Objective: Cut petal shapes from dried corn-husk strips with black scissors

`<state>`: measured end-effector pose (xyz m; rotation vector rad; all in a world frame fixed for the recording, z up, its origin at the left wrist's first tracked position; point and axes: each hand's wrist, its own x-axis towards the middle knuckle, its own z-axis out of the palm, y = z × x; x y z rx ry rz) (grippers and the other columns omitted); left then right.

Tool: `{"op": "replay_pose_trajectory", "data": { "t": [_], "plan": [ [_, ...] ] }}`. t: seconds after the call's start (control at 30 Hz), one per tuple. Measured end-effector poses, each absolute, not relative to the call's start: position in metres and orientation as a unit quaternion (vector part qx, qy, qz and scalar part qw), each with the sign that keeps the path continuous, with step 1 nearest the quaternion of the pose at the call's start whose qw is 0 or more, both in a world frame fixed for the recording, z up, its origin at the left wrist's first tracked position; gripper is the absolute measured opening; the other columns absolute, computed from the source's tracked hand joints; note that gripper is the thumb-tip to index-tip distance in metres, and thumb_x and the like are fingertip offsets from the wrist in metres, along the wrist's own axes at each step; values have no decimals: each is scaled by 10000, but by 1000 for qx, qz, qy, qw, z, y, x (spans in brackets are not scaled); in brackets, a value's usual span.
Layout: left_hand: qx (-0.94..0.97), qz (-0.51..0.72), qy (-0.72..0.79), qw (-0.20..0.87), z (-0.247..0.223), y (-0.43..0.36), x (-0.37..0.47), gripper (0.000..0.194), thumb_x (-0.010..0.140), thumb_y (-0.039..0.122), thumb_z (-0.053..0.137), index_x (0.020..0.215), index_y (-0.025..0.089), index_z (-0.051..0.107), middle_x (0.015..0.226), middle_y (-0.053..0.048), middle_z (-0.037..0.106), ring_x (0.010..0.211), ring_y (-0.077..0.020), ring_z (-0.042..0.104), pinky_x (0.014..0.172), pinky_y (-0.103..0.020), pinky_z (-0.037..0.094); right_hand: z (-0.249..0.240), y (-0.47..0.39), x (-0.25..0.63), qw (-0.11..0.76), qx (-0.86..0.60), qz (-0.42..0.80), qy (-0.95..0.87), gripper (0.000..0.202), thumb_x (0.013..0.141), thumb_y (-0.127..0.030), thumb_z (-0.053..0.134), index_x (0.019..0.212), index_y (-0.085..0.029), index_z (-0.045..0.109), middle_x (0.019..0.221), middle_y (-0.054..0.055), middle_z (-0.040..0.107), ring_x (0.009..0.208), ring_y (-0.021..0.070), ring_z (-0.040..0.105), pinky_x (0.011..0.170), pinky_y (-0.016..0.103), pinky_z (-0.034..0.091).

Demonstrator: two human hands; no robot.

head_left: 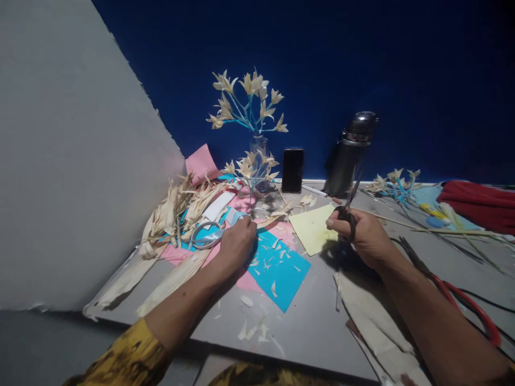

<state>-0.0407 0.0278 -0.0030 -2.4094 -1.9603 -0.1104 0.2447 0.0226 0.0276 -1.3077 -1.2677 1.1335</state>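
My left hand [240,237] is closed near the middle of the table, at a pale strip of husk [276,216]; its fingertips are partly hidden, so its hold cannot be made out. Beside it on the left lies a roll of tape [206,236]. My right hand [362,230] grips dark-handled scissors [351,209], their blades pointing up. Under and left of the scissors is a yellow paper [314,228]. A blue sheet [277,268] with small cream scraps lies between my hands.
Dried husks [173,214] are heaped at the left. Behind stand a vase of cream flowers [259,147], a phone [292,170] and a flask [348,161]. Red-handled pliers [462,297], wires and a red cloth [478,206] lie at the right.
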Motion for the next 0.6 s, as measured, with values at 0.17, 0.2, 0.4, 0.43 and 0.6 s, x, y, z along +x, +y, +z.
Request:
{"op": "replay_pose_trajectory", "data": {
  "t": [0.17, 0.2, 0.4, 0.43, 0.6],
  "plan": [
    [-701, -304, -622, -172, 17, 31, -49, 136, 844, 222, 529, 731, 188, 597, 843, -81, 584, 867, -225, 540, 737, -344, 431, 25, 24, 245, 476, -520, 469, -532, 286, 657, -393, 794, 763, -175, 643, 647, -39, 523, 567, 112, 389, 542, 262, 292],
    [-682, -329, -616, -214, 20, 32, -52, 139, 817, 223, 545, 684, 192, 573, 762, -58, 561, 773, -196, 530, 675, -320, 424, 25, 24, 245, 471, -519, 470, -536, 286, 664, -397, 790, 766, -175, 640, 654, -38, 525, 570, 112, 390, 543, 261, 291],
    [-499, -371, -571, -535, 27, 14, -63, 260, 721, 330, 690, 625, 192, 492, 525, 62, 340, 423, -56, 267, 428, -234, 190, 27, 21, 243, 430, -542, 471, -548, 308, 701, -447, 763, 780, -184, 622, 616, -41, 480, 553, 114, 373, 506, 255, 266],
    [-439, -396, -548, -591, 26, 5, -58, 280, 696, 333, 734, 654, 189, 498, 541, 60, 370, 425, -51, 283, 430, -229, 197, 28, 20, 241, 427, -541, 478, -545, 306, 705, -448, 759, 780, -185, 621, 608, -41, 469, 546, 114, 366, 498, 255, 261],
    [-306, -459, -471, -688, 14, -41, -2, 340, 639, 339, 811, 685, 174, 517, 595, 50, 435, 470, -60, 372, 466, -223, 263, 22, 8, 221, 413, -489, 561, -524, 261, 734, -398, 742, 828, -176, 642, 683, -4, 553, 565, 118, 409, 513, 252, 295]
  ]
}}
